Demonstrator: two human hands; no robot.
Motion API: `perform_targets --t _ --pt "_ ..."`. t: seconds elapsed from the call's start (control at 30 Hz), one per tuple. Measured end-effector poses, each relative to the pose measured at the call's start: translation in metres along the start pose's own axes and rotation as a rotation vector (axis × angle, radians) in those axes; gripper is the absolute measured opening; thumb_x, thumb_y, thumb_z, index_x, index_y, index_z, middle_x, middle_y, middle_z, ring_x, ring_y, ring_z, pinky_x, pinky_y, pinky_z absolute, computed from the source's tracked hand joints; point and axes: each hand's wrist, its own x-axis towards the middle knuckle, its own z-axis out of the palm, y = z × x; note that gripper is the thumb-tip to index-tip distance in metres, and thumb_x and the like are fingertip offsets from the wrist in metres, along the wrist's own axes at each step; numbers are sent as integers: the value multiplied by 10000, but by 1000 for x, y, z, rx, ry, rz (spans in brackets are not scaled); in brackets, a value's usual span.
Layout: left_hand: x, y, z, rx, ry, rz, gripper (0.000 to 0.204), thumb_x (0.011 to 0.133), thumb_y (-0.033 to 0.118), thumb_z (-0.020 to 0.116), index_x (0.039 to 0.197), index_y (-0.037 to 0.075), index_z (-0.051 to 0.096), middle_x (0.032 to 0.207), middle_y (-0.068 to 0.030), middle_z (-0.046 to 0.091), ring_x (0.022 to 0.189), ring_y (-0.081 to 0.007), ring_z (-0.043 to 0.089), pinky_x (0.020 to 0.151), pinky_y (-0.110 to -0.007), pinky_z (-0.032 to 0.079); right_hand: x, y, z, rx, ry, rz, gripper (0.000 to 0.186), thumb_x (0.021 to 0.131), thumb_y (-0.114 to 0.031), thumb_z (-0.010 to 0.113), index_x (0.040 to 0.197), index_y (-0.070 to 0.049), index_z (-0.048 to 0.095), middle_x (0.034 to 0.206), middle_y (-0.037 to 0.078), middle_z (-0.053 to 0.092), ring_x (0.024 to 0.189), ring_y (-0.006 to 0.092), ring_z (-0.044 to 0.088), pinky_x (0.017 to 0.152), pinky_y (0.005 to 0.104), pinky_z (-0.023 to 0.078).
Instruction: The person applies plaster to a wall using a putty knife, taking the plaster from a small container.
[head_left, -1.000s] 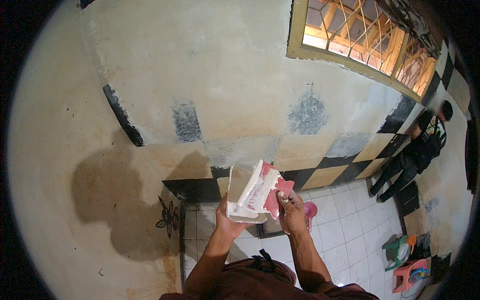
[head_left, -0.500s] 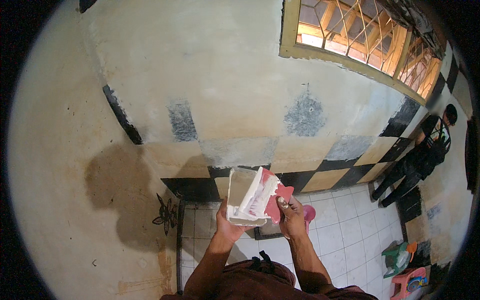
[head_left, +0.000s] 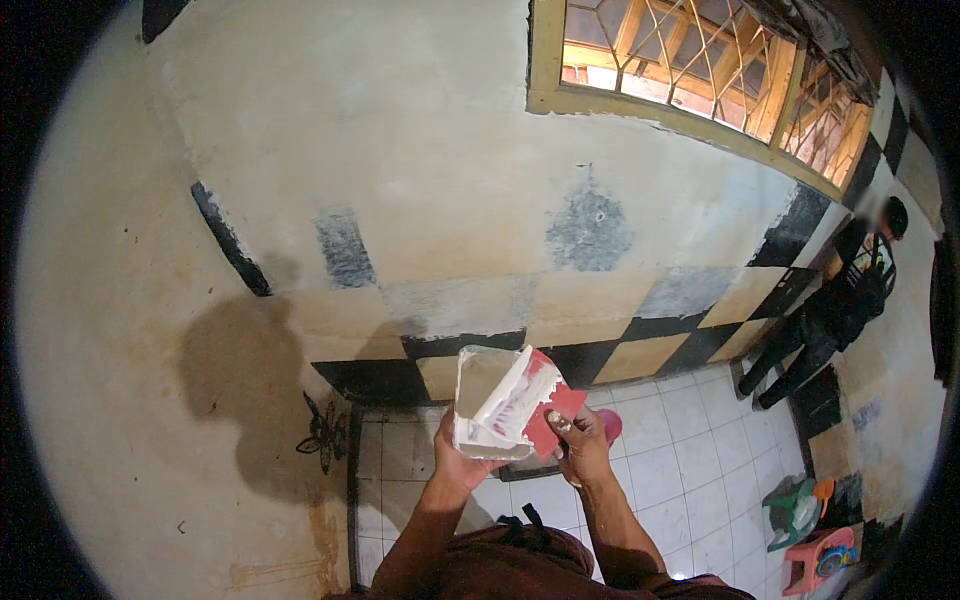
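My left hand is wrapped round the side and underside of a shallow rectangular tray, pale and smeared inside. My right hand grips a red plastic putty spreader with the thumb on top. White putty coats the spreader's blade, which lies over the right part of the tray. Dried white smears show on my right thumb. The fingers beneath the tray and the spreader are partly hidden.
Ahead is a wall with black and cream checks, partly coated over. A barred window is at upper right. At far right stands a person in dark clothes. Green and pink stools and a pink object are on the tiled floor.
The spreader has turned slightly in my right hand, and its red edge now looks straighter. The tray sits slightly lower in the picture. The wall and window have shifted left in view.
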Motion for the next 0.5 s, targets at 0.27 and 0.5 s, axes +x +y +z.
perform_targets --t 0.27,0.5 --pt "1 -17 -1 86 67 22 714 854 617 414 1354 110 470 1326 -135 528 1149 -371 553 875 -607 473 -6 -6 -24 80 -104 110 240 849 -39 675 1083 -20 624 1013 61 666 872 140 633 766 307 512" --pt "10 -24 2 44 0 -32 713 835 606 431 1354 118 477 1341 -129 517 1187 -376 521 916 -627 434 -9 -6 -33 51 -127 84 185 856 -69 678 1034 -29 645 939 39 671 741 101 614 536 238 455"
